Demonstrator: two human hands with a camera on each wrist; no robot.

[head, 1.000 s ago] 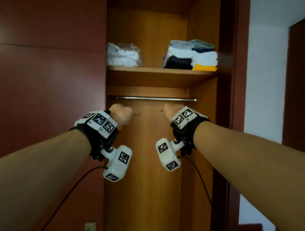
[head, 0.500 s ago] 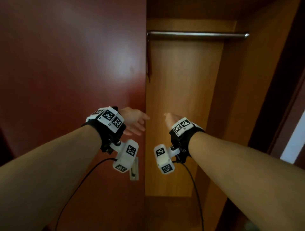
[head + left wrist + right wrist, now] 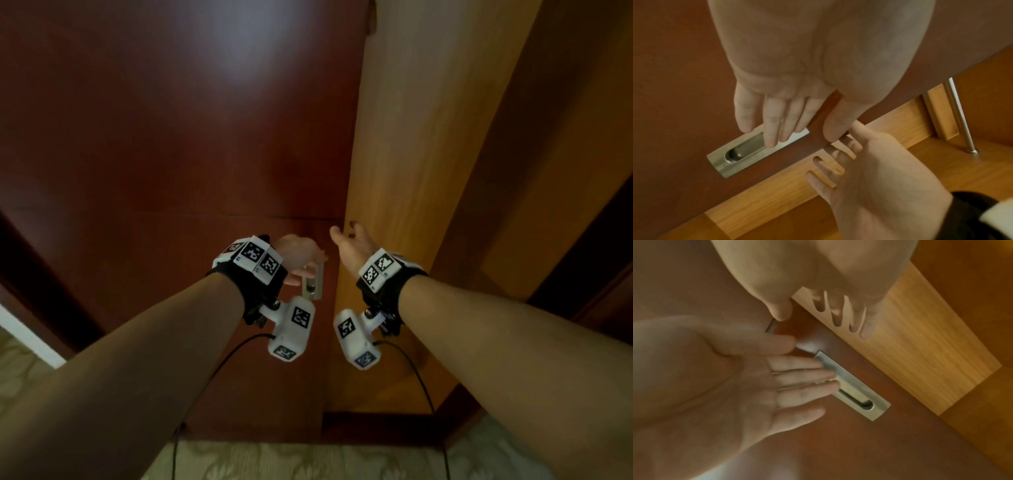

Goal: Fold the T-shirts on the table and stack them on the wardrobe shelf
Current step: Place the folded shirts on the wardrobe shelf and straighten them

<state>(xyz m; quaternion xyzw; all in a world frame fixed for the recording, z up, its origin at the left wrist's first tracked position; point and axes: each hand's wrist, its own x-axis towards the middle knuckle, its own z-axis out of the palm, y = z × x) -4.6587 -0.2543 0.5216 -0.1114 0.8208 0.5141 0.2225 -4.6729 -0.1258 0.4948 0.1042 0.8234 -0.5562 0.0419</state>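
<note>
The left hand [image 3: 777,104] lies flat, fingertips in the door's recessed pull [image 3: 748,149] — apparently to slide the wardrobe door [image 3: 171,154]. Beyond, the right hand [image 3: 352,246] hooks the door's edge, fingers straight. No T-shirts or shelf in view.

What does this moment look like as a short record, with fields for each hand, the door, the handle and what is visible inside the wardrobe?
left hand: open, straight fingers reaching to the recessed handle
right hand: open, fingers at the door's edge, over the wardrobe interior
sliding door: dark red-brown, opening uncovered beside it
recessed handle: metal, set flush near the door edge
wardrobe interior: light wood
hanging rail: metal
T-shirts: none in view
</note>
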